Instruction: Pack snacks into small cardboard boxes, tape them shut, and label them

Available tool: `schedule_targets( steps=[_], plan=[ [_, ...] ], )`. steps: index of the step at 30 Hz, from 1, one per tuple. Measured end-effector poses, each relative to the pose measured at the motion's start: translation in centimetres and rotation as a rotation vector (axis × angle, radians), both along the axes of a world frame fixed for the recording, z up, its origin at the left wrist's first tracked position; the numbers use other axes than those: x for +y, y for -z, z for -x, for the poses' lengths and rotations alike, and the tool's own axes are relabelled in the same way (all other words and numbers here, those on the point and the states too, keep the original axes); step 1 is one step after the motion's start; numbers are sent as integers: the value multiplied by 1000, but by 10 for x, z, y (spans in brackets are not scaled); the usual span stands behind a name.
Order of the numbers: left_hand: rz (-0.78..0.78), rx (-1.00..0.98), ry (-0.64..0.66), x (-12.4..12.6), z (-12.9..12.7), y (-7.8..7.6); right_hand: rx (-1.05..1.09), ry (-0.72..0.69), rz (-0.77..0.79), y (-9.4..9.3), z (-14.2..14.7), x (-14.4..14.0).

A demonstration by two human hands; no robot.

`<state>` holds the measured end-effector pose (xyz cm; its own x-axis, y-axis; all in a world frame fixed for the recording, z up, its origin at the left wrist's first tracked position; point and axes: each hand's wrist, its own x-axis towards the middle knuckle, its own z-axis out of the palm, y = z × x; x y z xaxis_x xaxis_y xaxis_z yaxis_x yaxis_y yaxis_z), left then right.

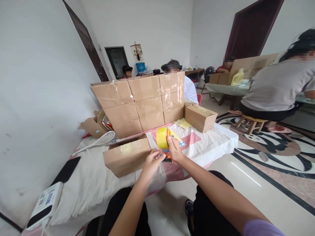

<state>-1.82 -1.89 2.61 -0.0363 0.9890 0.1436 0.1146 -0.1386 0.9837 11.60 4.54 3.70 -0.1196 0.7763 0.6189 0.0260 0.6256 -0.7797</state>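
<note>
While the right grip (175, 149) has hold of the yellow tape roll (161, 139), that roll pokes out just ahead and left of it. Left grip (154, 160) is just below, fingers curled, can't tell if it's pinching anything. Small carton (128, 155) sits just left of that one, long axis roughly sideways, so left's nearer.

I am wearing the one camera on my head, and it is looking forward and down past my knees (209, 216). It is catching my left hand (154, 159) and right hand (175, 149) up close near the middle, the cloth-covered table (86, 180) beyond, stacked cartons (147, 102) farther off, and the back wall (152, 26) in the distance.
</note>
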Motion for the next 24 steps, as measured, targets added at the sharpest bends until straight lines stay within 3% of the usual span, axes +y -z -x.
schedule_targets(
  steps=[4,7,12,18,24],
  plan=[
    [-31,-7,-65,0,-7,3,-94,77,-61,3,0,4],
    [-78,-14,-86,-7,-11,-7,-115,192,-75,1,-7,18],
    [45,-28,82,-18,-15,-22,-9,332,-29,-10,-19,31],
    [114,-41,118,-5,-21,1,212,393,128,-17,-13,31],
    [58,-4,132,8,-23,16,198,391,185,-17,-12,37]
  ],
)
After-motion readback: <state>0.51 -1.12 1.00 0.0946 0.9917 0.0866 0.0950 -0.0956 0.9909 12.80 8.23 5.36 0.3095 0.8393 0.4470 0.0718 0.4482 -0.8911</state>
